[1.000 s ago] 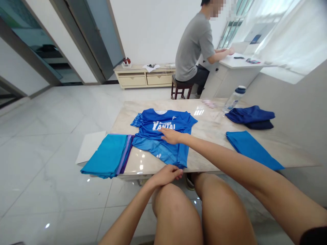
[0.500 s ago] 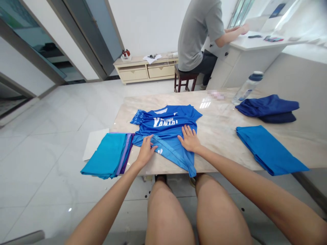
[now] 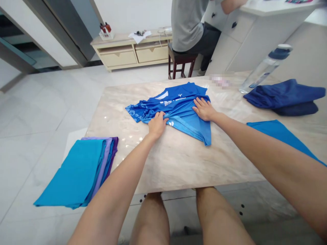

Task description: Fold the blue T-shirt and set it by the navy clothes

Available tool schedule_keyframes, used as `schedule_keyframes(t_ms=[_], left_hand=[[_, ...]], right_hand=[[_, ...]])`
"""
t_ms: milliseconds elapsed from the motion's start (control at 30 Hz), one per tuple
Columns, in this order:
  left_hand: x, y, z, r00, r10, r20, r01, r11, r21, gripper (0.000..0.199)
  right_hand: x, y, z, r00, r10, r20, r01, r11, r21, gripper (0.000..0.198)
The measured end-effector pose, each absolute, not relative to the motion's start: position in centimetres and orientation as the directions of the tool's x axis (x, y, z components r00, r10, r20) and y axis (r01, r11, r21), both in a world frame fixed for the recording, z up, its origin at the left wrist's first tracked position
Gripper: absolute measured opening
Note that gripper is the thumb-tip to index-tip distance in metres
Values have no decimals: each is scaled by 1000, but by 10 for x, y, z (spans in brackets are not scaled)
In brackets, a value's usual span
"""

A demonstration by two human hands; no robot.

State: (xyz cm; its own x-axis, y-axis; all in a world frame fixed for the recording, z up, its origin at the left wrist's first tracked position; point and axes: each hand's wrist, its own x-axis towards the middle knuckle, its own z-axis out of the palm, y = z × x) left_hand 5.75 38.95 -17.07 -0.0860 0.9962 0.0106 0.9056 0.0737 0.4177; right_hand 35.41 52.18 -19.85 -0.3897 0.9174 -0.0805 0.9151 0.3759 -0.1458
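Note:
A blue printed T-shirt (image 3: 182, 117) lies bunched on the marble-look table (image 3: 163, 163), with its lower edge turned back and creases across its white lettering. My left hand (image 3: 157, 125) has its fingers curled round the shirt's near left edge, gripping the cloth. Flat on the right side of the shirt rests my right hand (image 3: 203, 108), fingers stretched out and pressing on the fabric. The patterned sleeve (image 3: 134, 111) sticks out to the left, and part of the lettering is hidden in folds.
Folded teal and purple cloths (image 3: 76, 170) hang over the table's left edge. To the right are a folded blue cloth (image 3: 281, 134), a crumpled navy garment (image 3: 283, 97) and a water bottle (image 3: 265, 69). Beyond, a person in grey (image 3: 189, 27) sits on a stool (image 3: 182, 59).
Both hands have pushed the shirt away from me, toward the table's far side. The cloth is more bunched, and the lettering has folded. My view has tilted down.

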Motion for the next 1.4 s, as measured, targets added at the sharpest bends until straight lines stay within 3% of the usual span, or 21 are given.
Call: schedule_keyframes(t_ms=[167, 300, 400, 500, 600, 767, 900, 1067, 1233, 1400], left_hand=[[52, 409, -172, -68, 996, 58, 843, 26, 537, 19], [36, 385, -155, 69, 994, 89, 715, -111, 690, 18], [30, 346, -131, 97, 987, 130, 671, -161, 724, 18], [27, 292, -110, 74, 992, 106, 696, -127, 706, 24], [22, 237, -100, 96, 995, 15, 771, -84, 632, 39], [4, 172, -86, 214, 977, -17, 852, -178, 492, 20], [-6, 144, -76, 204, 979, -19, 890, -177, 420, 10], [-8, 124, -84, 377, 922, -90, 868, -318, 380, 4], [2, 132, -105, 366, 929, -49, 835, -305, 457, 59], [11, 153, -125, 368, 919, -139, 823, -252, 509, 77]], right_hand=[[328, 458, -168, -438, 883, 167, 875, 462, -147, 69], [337, 363, -162, -455, 879, 144, 866, 475, -157, 62], [363, 316, -168, -470, 872, 141, 852, 489, -185, 48], [387, 290, -169, -451, 884, 125, 856, 468, -218, 27], [400, 269, -161, -421, 904, 80, 876, 427, -224, 29], [415, 229, -138, -483, 867, 124, 839, 498, -218, 40], [437, 202, -127, -603, 769, 214, 739, 639, -215, 32], [466, 179, -140, -644, 740, 196, 671, 669, -321, 38], [476, 172, -159, -649, 752, 117, 652, 629, -423, 37], [481, 171, -171, -636, 762, 123, 643, 611, -462, 34]])
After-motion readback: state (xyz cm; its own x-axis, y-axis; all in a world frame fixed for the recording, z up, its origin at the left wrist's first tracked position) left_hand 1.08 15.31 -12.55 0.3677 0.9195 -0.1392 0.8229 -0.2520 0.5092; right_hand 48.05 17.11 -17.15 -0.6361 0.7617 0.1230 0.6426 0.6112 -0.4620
